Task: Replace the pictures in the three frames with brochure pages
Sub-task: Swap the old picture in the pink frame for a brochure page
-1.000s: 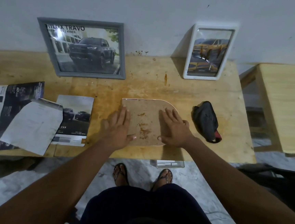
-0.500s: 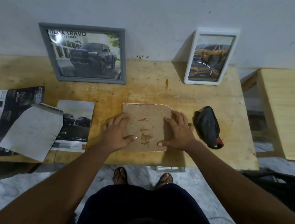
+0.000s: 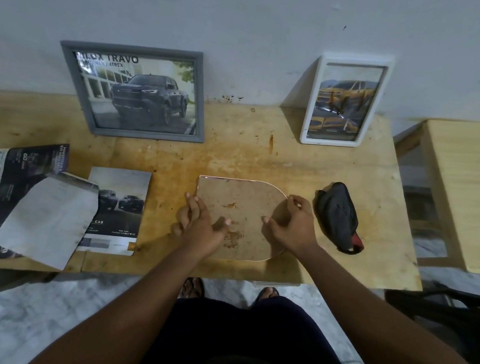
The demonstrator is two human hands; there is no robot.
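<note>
The face-down frame (image 3: 242, 205) is lying flat on the worktop (image 3: 235, 158), near the middle of the front edge, with its stained brown backing board showing. The straight end is pointing toward the left edge and the rounded end toward the right edge.

Both hands are gripping this frame, one at each end. The left hand (image 3: 200, 224) is holding the straight end, with its fingers curling over the edge and its thumb lying on the backing. The right hand (image 3: 293, 227) is holding the rounded end, with its fingertips curling at the rim and its thumb pressing on the board.

A grey frame (image 3: 137, 93) showing a dark pickup is leaning against the wall (image 3: 247, 22) at the back edge, left of centre. A white frame (image 3: 346, 101) showing a yellow vehicle is leaning there toward the back right corner.

A brochure page (image 3: 117, 209) with two trucks is lying just left of the left hand. More folded brochure sheets (image 3: 22, 203) are overlapping it and hanging past the front left corner. A black pouch (image 3: 336, 216) is lying just beside the right hand, toward the right edge.
</note>
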